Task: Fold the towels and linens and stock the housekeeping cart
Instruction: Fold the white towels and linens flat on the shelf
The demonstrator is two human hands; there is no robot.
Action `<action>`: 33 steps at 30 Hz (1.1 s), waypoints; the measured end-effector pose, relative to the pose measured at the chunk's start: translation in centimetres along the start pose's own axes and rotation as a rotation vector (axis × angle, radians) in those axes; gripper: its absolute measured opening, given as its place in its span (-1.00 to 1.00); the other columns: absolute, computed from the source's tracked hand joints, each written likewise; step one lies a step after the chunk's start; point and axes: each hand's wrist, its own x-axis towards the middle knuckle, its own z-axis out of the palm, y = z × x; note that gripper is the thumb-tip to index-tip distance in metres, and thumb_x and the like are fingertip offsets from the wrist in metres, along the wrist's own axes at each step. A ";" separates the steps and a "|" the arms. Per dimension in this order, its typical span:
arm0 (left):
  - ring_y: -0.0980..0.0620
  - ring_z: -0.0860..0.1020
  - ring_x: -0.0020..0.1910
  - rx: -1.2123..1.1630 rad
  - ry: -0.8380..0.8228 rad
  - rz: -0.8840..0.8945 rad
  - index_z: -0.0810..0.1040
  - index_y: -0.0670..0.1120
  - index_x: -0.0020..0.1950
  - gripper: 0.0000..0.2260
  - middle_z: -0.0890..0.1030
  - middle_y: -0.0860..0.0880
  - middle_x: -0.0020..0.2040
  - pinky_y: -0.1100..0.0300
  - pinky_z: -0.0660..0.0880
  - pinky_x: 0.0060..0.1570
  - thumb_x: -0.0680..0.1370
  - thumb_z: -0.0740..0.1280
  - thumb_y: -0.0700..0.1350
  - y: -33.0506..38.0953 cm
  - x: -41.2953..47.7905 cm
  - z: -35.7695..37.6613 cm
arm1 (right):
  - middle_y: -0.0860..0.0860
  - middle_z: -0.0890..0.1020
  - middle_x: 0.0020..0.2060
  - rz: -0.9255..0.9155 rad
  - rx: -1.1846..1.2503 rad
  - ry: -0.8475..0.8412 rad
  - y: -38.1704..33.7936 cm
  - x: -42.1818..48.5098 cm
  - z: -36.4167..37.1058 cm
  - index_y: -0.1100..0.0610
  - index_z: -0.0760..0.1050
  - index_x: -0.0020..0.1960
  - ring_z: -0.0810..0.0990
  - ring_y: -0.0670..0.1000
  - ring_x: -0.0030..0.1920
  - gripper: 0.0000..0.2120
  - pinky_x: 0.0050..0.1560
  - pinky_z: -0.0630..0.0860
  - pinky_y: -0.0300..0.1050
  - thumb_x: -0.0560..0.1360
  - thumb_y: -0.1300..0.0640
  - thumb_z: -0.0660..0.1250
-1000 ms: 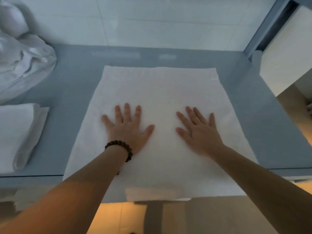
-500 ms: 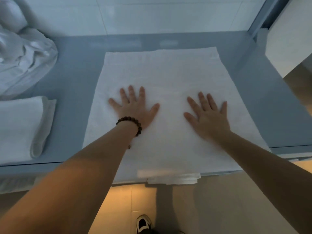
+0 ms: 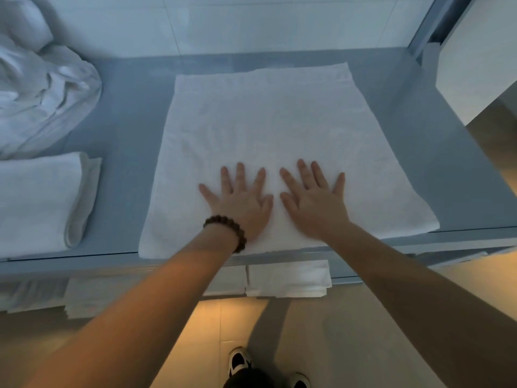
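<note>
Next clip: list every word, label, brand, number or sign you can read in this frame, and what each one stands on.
None: no text can be read anywhere in this view.
The flat towel under the left hand and right hand, the folded towel, the crumpled linen and the stacked towels on the lower shelf show no tag or print.
The shoe shows a black and white pattern, no legible mark.

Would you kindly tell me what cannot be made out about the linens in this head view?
All in the head view.
Crumpled linen: cut off by the left edge; its size is unknown.
Folded towel: its left part runs past the left edge.
Lower-shelf stacks: mostly hidden by the top shelf and forearms; uncountable.
Spread towel: its layers cannot be told; left hand and right hand lie flat on its near part.
</note>
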 end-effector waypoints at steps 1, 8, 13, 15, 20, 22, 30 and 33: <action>-0.13 -0.26 0.54 0.008 0.005 0.015 -0.26 0.25 0.52 -0.44 -0.24 0.02 0.58 -0.47 -0.27 0.30 0.54 -0.26 0.32 -0.3 -1.0 0.5 | -0.04 -0.13 0.56 0.002 -0.022 -0.011 0.3 -0.4 0.2 -0.21 -0.18 0.53 -0.18 0.03 0.55 -0.45 0.42 -0.19 0.40 0.57 -0.26 -0.24; -0.05 -0.24 0.55 0.027 -0.015 -0.059 -0.24 0.21 0.55 -0.37 -0.23 0.05 0.58 -0.37 -0.21 0.40 0.52 -0.22 0.38 -7.7 -0.9 -0.9 | -0.07 -0.15 0.56 0.217 -0.054 -0.065 8.6 -2.5 -1.0 -0.20 -0.20 0.54 -0.18 -0.01 0.55 -0.41 0.46 -0.15 0.32 0.55 -0.31 -0.22; -0.23 -0.18 0.54 -0.001 0.041 -0.125 -0.12 0.13 0.57 -0.40 -0.14 -0.09 0.59 -0.44 -0.27 0.32 0.57 -0.16 0.31 -1.5 -4.6 -0.2 | 0.00 -0.09 0.57 0.181 0.018 0.025 3.6 -3.7 -1.2 -0.15 -0.11 0.55 -0.15 0.08 0.55 -0.45 0.42 -0.14 0.40 0.60 -0.22 -0.13; -0.20 -0.22 0.54 -0.026 0.038 -0.047 -0.15 0.17 0.56 -0.41 -0.17 -0.05 0.59 -0.44 -0.32 0.30 0.55 -0.19 0.32 1.9 -6.5 0.8 | -0.02 -0.06 0.57 0.033 0.050 0.031 -0.1 -4.5 -0.6 -0.16 -0.06 0.55 -0.15 0.06 0.55 -0.48 0.42 -0.17 0.38 0.61 -0.19 -0.14; -0.08 -0.26 0.55 0.011 0.066 -0.076 -0.27 0.25 0.52 -0.37 -0.22 0.08 0.58 -0.44 -0.28 0.32 0.46 -0.34 0.39 -0.5 -7.7 1.6 | -0.05 -0.03 0.56 0.035 -0.042 0.023 2.0 -6.2 0.5 -0.20 -0.09 0.54 -0.10 0.02 0.55 -0.43 0.46 -0.13 0.30 0.56 -0.28 -0.26; -0.08 -0.24 0.55 0.019 0.079 -0.079 -0.29 0.27 0.51 -0.36 -0.22 0.10 0.58 -0.46 -0.24 0.32 0.44 -0.37 0.41 -2.4 -7.4 1.5 | -0.08 -0.05 0.56 0.098 -0.060 0.030 5.0 -6.4 0.5 -0.23 -0.14 0.53 -0.11 0.01 0.55 -0.40 0.46 -0.13 0.31 0.52 -0.34 -0.34; -0.07 -0.20 0.56 0.045 0.067 -0.035 -0.23 0.27 0.53 -0.35 -0.17 0.11 0.59 -0.49 -0.13 0.32 0.45 -0.35 0.42 -3.6 -4.5 0.3 | -0.13 -0.17 0.55 0.170 -0.042 -0.026 8.2 -4.7 -0.3 -0.26 -0.26 0.51 -0.21 0.00 0.54 -0.35 0.43 -0.19 0.38 0.45 -0.40 -0.38; -0.08 -0.21 0.55 0.035 0.054 -0.091 -0.22 0.26 0.54 -0.34 -0.18 0.10 0.58 -0.47 -0.17 0.33 0.46 -0.33 0.42 -4.4 -4.7 0.1 | -0.11 -0.21 0.55 0.189 -0.031 -0.065 8.3 -4.2 -0.4 -0.27 -0.27 0.50 -0.25 0.02 0.54 -0.35 0.40 -0.22 0.40 0.45 -0.41 -0.36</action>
